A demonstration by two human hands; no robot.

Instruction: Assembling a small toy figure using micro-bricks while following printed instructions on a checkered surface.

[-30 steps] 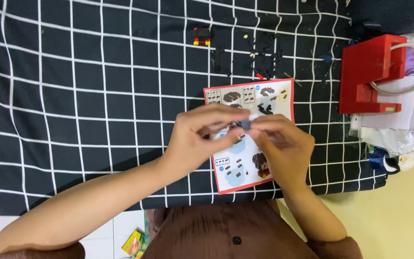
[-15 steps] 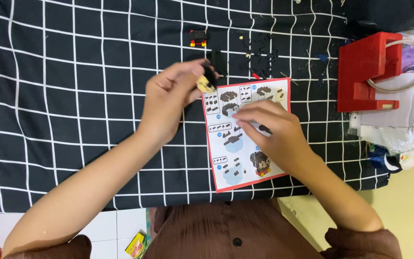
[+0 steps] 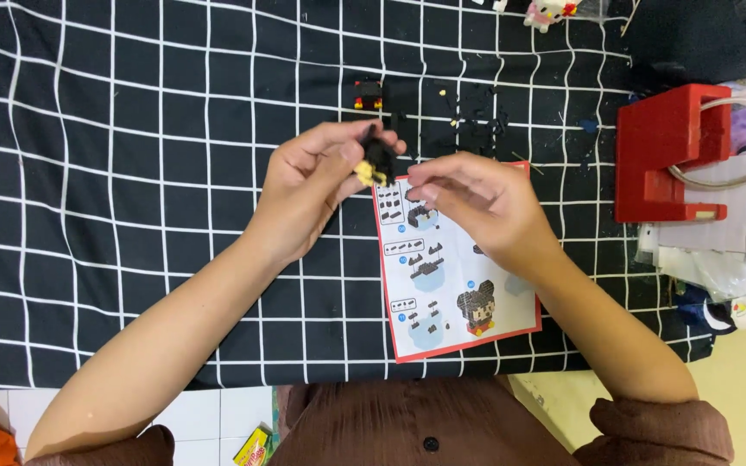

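Black-and-yellow brick assembly (image 3: 376,160) sits pinched in the left hand's (image 3: 317,190) fingertips, above the instruction sheet's (image 3: 455,267) top-left corner on the checked black cloth (image 3: 131,173). Just beside it, the right hand (image 3: 477,203) has its fingertips pinched together; whether they hold a piece is unclear.

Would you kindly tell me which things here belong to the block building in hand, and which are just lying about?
In use:
left hand holding a black and yellow block piece
right hand, fingers pinched, over the instruction sheet
loose black bricks
small black and red block piece

Lying about:
red holder
plastic bags
checked cloth
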